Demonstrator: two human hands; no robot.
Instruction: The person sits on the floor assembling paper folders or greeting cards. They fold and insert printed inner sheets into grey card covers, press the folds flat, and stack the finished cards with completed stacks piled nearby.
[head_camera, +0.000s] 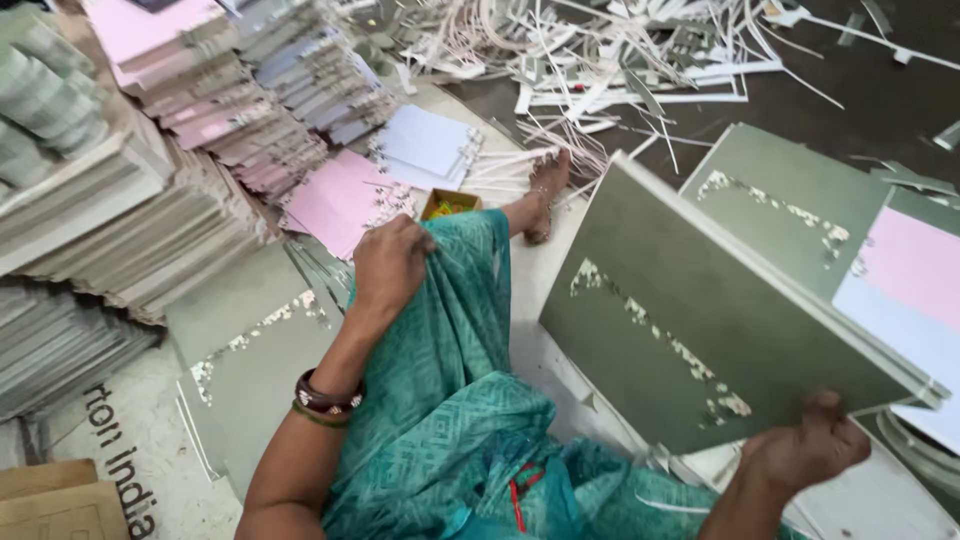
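Note:
My right hand (805, 450) grips the near lower corner of a grey-green board book block (700, 320), a thick slab held tilted up on edge. My left hand (390, 262) rests closed on my knee, gripping the teal cloth (450, 400) of my garment. Bangles ring my left wrist. My bare foot (545, 195) stretches out ahead on the floor.
Tall stacks of grey, pink and pale blue bound pads (200, 130) rise at the left. Another grey-green board (780, 200) and pink sheets (915, 265) lie at the right. White paper trimmings (620, 60) litter the dark floor ahead. A small yellow box (450, 205) sits by my knee.

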